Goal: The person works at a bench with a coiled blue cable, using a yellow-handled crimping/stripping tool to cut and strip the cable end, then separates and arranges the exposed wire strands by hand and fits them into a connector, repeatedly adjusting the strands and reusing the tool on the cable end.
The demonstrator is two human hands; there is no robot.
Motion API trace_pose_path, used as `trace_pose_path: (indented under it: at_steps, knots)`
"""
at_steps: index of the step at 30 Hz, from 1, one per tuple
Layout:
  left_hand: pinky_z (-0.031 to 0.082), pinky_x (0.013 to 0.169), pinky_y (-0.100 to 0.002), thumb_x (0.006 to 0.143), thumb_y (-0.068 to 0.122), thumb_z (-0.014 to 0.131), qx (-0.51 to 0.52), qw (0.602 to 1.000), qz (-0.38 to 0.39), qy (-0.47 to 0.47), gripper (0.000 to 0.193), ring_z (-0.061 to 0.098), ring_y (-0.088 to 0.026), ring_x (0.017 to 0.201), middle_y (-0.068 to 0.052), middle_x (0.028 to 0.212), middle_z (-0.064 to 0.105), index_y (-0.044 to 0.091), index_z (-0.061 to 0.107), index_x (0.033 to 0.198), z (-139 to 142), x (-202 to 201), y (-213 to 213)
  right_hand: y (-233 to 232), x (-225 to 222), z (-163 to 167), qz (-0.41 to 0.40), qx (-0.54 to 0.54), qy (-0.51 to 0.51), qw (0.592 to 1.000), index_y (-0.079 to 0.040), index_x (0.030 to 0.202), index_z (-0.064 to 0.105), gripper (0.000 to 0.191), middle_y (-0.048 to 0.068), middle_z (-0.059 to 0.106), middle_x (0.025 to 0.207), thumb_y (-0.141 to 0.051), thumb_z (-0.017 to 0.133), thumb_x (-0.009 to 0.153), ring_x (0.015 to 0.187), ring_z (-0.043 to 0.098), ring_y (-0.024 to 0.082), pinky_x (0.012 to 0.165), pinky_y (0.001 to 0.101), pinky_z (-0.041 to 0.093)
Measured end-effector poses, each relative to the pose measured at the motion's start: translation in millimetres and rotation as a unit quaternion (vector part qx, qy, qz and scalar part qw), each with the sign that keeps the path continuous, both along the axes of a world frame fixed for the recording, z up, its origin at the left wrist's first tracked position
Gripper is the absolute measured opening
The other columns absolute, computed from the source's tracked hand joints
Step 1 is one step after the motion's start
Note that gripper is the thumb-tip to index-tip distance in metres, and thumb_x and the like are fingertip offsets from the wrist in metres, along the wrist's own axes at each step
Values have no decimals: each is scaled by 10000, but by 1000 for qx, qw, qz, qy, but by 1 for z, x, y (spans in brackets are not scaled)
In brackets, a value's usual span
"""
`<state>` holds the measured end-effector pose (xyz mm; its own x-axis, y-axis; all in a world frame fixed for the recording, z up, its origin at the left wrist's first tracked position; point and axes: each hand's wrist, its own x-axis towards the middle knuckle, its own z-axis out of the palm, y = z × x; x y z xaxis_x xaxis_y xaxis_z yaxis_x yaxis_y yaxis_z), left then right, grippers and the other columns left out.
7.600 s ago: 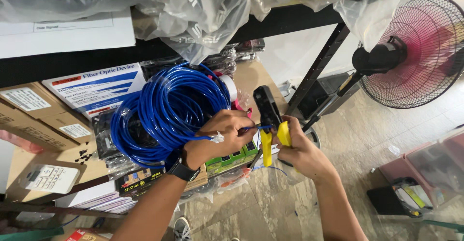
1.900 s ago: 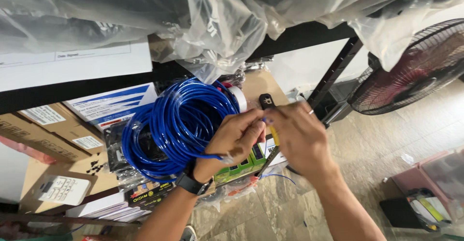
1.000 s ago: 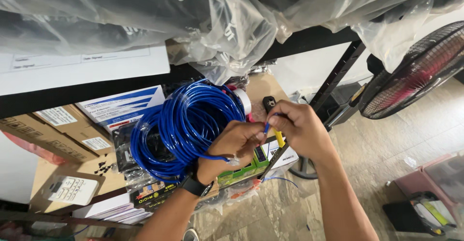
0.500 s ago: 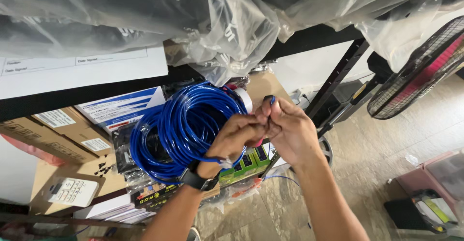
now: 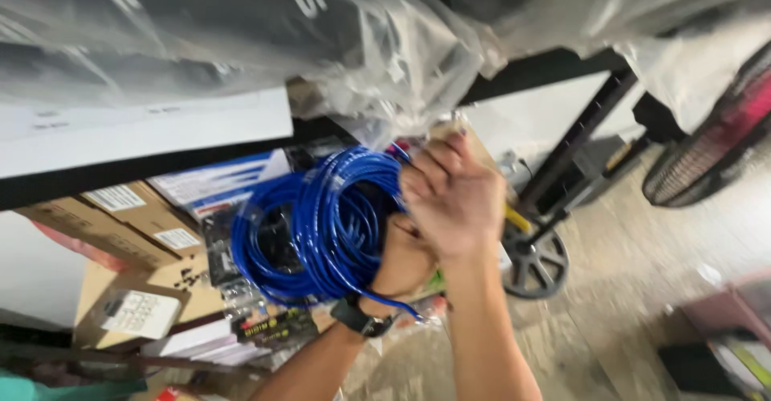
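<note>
Item: blue cable coil above cardboard boxes, beside my left hand and my curled right hand; I cannot tell their grip through blur.

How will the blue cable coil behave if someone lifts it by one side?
The blue cable coil would probably sag and spread, since its many loops lie loose and uneven. It looks bulky, so likely fairly heavy. A loose strand near the left hand might catch.

1 head view, looking steeply down, close above hands
</note>
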<state>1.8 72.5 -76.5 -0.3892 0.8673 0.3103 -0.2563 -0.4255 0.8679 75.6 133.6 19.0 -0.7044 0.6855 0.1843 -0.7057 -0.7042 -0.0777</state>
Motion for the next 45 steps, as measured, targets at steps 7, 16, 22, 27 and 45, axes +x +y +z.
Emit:
trace_pose_path:
  at_steps: [7,16,22,27,45]
  knots:
    - [262,516,-255,833,-44,752,11,997,38,63,410,313,-18,629,102,633,384,74,421,622,1,9,-2,8,21,-1,-49,85,11,995,-22,1127,642,200,-36,429,710,-167,509,1094,652,360,105,649,255,317]
    - [377,540,-275,930,165,534,41,964,-58,257,140,453,-67,580,8,640,470,39,589,908,52,-4,-22,3,75,-39,-222,180,-295,912,-2,1057,650,126,26,593,833,-80,564,1009,781,577,146,694,304,475]
    - [396,514,-275,990,166,436,10,948,-58,312,276,487,-83,514,-18,595,514,33,626,842,68,-26,-14,10,87,-61,-280,278,-418,818,7,1051,668,111,39,675,935,-15,671,942,860,623,127,780,287,505]
    - [339,526,-245,1085,198,464,5,977,-125,174,307,393,-54,573,33,642,454,17,608,883,51,-29,-4,54,91,-86,-381,358,-571,633,1,1031,688,134,20,707,890,-19,704,899,752,599,88,660,252,487]
    - [463,727,-238,1027,89,533,8,980,-170,103,195,564,-82,787,-9,883,626,-1,615,1179,41,-28,1,6,84,-69,-367,400,-475,693,56,1156,629,163,81,737,1011,32,574,1005,902,698,133,839,271,572]
